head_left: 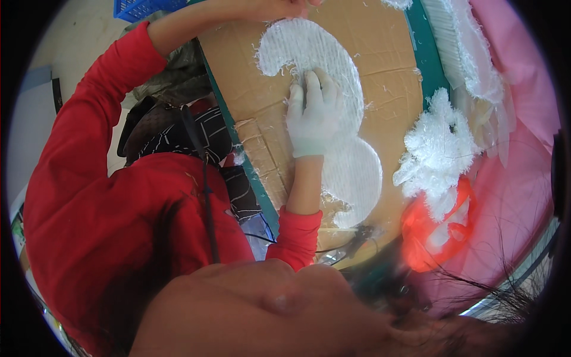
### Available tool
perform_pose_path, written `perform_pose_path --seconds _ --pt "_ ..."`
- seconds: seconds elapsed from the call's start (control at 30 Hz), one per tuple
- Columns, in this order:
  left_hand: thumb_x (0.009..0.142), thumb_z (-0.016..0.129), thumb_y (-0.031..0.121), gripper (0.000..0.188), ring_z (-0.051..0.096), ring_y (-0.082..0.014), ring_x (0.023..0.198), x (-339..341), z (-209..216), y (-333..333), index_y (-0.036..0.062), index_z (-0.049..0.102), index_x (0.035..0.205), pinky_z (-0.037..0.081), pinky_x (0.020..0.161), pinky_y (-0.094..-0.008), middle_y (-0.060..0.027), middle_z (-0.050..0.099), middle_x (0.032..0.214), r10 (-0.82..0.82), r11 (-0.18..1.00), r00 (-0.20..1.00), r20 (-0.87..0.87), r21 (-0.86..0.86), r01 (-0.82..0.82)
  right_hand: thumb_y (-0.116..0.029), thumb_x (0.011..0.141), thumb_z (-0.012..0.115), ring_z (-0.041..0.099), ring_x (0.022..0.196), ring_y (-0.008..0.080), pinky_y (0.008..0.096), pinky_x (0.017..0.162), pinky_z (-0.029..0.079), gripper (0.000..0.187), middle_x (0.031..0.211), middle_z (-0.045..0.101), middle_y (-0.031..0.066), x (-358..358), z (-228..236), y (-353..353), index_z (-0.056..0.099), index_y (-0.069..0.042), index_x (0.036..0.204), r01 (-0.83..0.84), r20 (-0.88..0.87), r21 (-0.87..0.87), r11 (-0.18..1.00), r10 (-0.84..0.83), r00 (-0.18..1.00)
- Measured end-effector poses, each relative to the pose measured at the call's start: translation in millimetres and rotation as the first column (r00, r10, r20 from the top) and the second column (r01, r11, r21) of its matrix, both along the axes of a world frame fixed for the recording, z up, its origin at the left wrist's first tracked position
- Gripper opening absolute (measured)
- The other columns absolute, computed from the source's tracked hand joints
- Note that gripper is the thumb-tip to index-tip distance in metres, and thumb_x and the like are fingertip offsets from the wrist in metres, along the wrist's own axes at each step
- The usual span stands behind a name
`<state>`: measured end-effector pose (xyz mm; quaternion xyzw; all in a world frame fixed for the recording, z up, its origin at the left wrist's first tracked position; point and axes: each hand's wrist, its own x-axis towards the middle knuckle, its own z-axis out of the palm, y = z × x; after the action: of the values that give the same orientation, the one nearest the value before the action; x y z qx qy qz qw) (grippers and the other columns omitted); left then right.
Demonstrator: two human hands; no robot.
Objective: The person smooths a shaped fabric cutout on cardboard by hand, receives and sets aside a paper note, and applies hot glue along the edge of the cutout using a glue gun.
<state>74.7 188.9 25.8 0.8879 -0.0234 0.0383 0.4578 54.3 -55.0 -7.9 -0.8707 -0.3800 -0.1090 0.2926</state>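
Counter (427,53): green along both sides, covered between by cardboard (386,77), perhaps to spare the top beneath.
White piece (351,149): flat on the cardboard, two-lobed and curved, ribbed side up; probably laid out full length to give both hands access to its edge.
Right hand (315,116): gloved, palm down on the piece's upper part; fingers a little apart, resting along the surface and gripping nothing, likely to steady it.
Left hand (285,8): bare, near the piece's top end, cut off by the upper rim of view; fingers too hidden to tell whether wide, narrow or holding something.
Tinsel (437,143): heaped to the right, overlapping a red bag (416,232), seemingly set aside to leave room for the piece.
Pink cloth (532,77): spread beyond the tinsel, purpose unclear.
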Motion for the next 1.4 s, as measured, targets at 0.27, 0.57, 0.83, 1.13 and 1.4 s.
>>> perform_pose_path --seconds 0.27,0.57,0.83,1.13,1.4 --pt "0.085 0.058 0.019 0.034 0.065 -0.0231 0.086 -5 -13 11 0.0015 0.060 0.115 0.050 0.076 -0.0322 -0.0173 0.067 0.096 0.045 0.993 0.999 0.005 0.108 -0.045 -0.016 0.077 0.063 0.052 0.103 0.0330 0.0442 0.091 0.041 0.028 0.110 0.058 0.0116 -1 0 2 0.061 -0.004 0.102 -0.012 -0.001 0.013 1.000 0.012 1.000" --pt "0.083 0.057 0.016 0.036 0.062 -0.0170 0.083 -9 -2 3 0.0009 0.059 0.116 0.048 0.072 -0.0306 -0.0125 0.067 0.095 -0.041 0.999 0.979 -0.201 -0.024 0.037 -0.017 0.077 0.063 0.052 0.105 0.0328 0.0438 0.091 0.040 0.028 0.111 0.057 0.0111 -1 -3 2 0.061 -0.005 0.103 -0.010 -0.008 0.018 1.000 0.010 1.000" --pt "0.080 0.057 0.014 0.027 0.057 -0.0178 0.072 -4 -7 1 -0.0021 0.061 0.101 0.046 0.065 -0.0320 -0.0151 0.066 0.092 -0.021 0.999 0.998 -0.058 0.037 0.023 -0.018 0.078 0.063 0.051 0.106 0.0317 0.0436 0.091 0.040 0.028 0.112 0.057 0.0098 0 -1 1 0.061 -0.006 0.103 0.009 -0.002 0.009 1.000 -0.009 1.000" --pt "0.078 0.060 0.015 0.024 0.053 -0.0188 0.064 -2 -8 -4 -0.0011 0.059 0.096 0.044 0.060 -0.0339 -0.0126 0.057 0.070 -0.050 0.997 0.997 -0.053 0.053 0.052 -0.018 0.078 0.062 0.051 0.106 0.0314 0.0439 0.090 0.040 0.028 0.113 0.057 0.0093 -2 3 1 0.060 -0.007 0.103 0.000 -0.011 0.004 1.000 0.000 1.000" --pt "0.074 0.062 0.011 0.038 0.056 -0.0222 0.064 1 -9 -12 -0.0013 0.059 0.110 0.044 0.058 -0.0353 -0.0140 0.058 0.071 -0.028 0.999 0.995 -0.093 0.042 0.032 -0.019 0.078 0.062 0.051 0.106 0.0319 0.0447 0.089 0.040 0.029 0.113 0.057 0.0098 -1 0 1 0.060 -0.006 0.104 0.008 -0.017 0.009 1.000 -0.007 1.000"
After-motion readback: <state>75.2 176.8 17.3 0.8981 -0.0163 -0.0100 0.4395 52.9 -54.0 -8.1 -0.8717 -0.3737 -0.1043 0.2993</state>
